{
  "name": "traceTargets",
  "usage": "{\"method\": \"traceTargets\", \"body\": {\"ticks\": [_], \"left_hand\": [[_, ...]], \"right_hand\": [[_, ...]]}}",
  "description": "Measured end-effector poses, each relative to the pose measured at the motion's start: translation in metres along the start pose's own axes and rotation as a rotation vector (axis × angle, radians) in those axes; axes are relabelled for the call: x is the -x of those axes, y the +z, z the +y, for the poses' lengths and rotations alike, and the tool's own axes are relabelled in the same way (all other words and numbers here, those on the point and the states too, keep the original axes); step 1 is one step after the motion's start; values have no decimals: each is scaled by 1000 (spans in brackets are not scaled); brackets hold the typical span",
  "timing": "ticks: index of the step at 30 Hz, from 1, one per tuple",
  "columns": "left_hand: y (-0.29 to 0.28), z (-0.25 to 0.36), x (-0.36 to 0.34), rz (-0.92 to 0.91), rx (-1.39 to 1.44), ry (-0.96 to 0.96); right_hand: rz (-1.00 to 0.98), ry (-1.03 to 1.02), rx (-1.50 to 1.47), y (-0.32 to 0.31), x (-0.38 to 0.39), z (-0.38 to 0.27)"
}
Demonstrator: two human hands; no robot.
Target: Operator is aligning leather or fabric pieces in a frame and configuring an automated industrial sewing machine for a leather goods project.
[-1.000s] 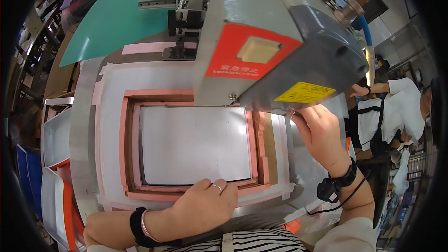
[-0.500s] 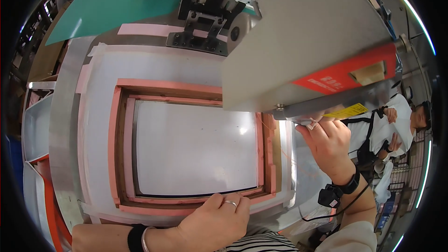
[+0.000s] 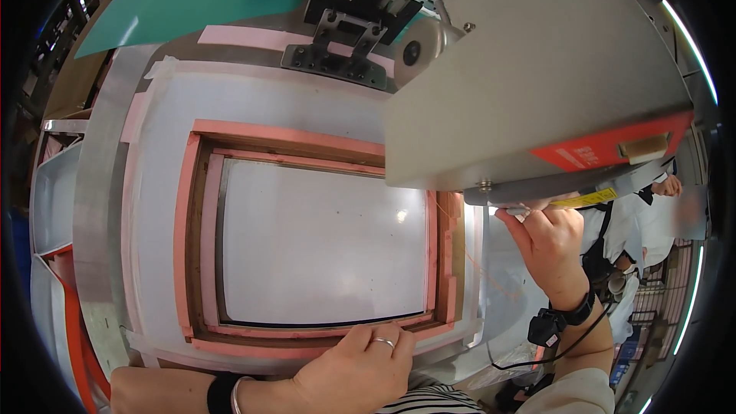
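A glossy white panel (image 3: 326,241) is surrounded by a flat-lying, pink-edged frame (image 3: 184,222), whose far-right corner is hidden by a grey machine (image 3: 529,92).

black wristbands (image 3: 221,393) (one corded), striped top (image 3: 431,400)

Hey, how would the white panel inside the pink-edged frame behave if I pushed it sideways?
The white panel probably won't slide far, since the frame surrounds it. It may feel slippery, given its glossy glare, and perhaps stiff, showing no ripples.
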State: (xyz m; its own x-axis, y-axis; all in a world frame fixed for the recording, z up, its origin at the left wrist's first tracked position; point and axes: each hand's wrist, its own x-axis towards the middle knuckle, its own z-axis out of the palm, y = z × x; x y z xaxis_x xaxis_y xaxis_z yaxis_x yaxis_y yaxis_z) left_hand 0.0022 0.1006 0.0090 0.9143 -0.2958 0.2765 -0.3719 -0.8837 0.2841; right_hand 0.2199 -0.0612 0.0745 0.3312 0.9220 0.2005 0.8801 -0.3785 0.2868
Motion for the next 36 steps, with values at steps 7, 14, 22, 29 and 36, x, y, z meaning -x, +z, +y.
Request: {"method": "traceTargets", "body": {"ticks": [7, 14, 22, 29, 36], "left_hand": [[2, 0, 0, 7, -2, -6], [3, 1, 0, -14, 8, -3], [6, 0, 1, 8, 21, -13], [-2, -3, -1, -3, 45, 13], [0, -2, 0, -9, 51, 12]], "right_hand": [[21, -51, 29, 0, -4, -3], [8, 11, 1, -3, -6, -8], [-33, 52, -129, -9, -11, -12], [-140, 447, -515, -2, 6, -18], [135, 652, -1265, 28, 35, -20]]}}
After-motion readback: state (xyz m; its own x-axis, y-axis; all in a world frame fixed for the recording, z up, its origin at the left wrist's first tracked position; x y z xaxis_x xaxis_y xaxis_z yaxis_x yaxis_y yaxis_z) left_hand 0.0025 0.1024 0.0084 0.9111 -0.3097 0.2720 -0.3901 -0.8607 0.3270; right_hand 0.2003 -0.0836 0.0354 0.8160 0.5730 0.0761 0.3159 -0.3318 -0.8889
